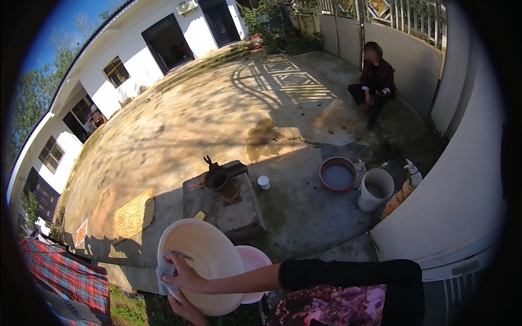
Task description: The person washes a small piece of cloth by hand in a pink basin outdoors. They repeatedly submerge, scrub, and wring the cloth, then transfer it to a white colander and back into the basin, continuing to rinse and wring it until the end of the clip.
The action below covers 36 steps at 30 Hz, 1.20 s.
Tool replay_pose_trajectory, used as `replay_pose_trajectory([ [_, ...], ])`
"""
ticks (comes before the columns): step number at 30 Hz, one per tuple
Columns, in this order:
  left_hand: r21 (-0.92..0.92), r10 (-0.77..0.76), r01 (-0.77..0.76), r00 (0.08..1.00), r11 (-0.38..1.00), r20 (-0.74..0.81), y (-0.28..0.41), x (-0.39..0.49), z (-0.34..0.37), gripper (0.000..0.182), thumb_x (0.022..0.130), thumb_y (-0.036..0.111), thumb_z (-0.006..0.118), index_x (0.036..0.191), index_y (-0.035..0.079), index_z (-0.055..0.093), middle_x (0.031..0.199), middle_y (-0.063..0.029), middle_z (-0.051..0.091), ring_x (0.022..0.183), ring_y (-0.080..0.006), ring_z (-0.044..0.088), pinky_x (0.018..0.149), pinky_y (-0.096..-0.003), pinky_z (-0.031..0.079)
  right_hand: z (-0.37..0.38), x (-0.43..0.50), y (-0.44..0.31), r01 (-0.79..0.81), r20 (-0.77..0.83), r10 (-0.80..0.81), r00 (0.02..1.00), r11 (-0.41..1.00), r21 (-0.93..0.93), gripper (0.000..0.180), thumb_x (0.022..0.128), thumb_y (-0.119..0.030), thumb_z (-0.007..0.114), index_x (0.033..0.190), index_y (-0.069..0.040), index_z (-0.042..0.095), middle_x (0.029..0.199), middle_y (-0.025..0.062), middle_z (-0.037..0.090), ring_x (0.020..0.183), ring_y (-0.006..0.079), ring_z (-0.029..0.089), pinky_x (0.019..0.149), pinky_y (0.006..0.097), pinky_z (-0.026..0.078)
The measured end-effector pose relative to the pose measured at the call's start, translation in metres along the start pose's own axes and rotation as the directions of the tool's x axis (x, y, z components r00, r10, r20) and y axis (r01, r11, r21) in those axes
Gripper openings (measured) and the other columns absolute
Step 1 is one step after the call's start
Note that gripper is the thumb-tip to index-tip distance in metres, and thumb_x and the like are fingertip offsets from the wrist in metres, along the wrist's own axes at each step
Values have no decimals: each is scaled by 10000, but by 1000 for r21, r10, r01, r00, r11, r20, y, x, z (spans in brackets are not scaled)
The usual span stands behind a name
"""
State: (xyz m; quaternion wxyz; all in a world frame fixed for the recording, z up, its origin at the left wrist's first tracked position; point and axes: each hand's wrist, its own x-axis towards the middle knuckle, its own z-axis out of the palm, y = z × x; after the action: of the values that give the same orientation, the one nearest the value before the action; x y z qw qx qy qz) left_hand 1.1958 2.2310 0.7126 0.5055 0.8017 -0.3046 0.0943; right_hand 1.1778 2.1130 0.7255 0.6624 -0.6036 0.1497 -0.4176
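Observation:
My right hand (184, 274) presses a crumpled grey cloth (165, 271) over the left rim of a large cream plastic basin (208, 252). The basin is tilted, its hollow facing up and towards the yard. My left hand (188, 310) is below, its fingers on the outside of the same rim, partly hidden by the basin's edge. Behind the basin's right side shows a pink basin (253, 261), partly covered by it and by my right forearm.
A cast-iron hand pump (222, 183) stands on a concrete block (240, 212). To its right are a small white cup (264, 182), a reddish basin (337, 174) of liquid and a white bucket (375, 189). A person (374, 81) sits by the gate. Plaid fabric (69, 273) hangs lower left.

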Motion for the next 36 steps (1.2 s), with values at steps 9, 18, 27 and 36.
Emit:
replay_pose_trajectory([
  [9,204,-100,80,991,976,86,9,-21,8,341,896,253,563,789,-55,460,754,-211,549,636,-307,534,598,-421,436,-16,64,34,-322,-340,289,895,946,-42,673,750,-299,707,1266,-35,364,1257,185,427,1169,311,447,981,371,377],
  [18,448,312,-329,943,831,114,3,-52,-18,508,874,380,611,565,21,429,487,-187,446,432,-347,454,432,-433,374,-61,105,59,-628,-38,808,588,486,607,453,733,-193,656,1117,-89,438,1000,112,516,814,238,591,623,436,538],
  [27,453,303,-322,946,831,117,-26,-76,-38,482,876,402,599,593,39,458,475,-144,442,430,-335,467,432,-425,377,-56,91,77,-678,57,821,569,429,597,419,711,-125,657,1070,-47,455,926,121,539,762,261,609,629,464,559],
  [36,605,424,-378,903,701,73,9,-50,-6,299,844,273,619,712,13,551,598,-177,540,537,-377,533,498,-447,418,-40,54,73,-626,-175,705,687,697,350,914,745,-209,659,1449,-109,84,1294,183,406,1109,308,505,744,419,541],
])
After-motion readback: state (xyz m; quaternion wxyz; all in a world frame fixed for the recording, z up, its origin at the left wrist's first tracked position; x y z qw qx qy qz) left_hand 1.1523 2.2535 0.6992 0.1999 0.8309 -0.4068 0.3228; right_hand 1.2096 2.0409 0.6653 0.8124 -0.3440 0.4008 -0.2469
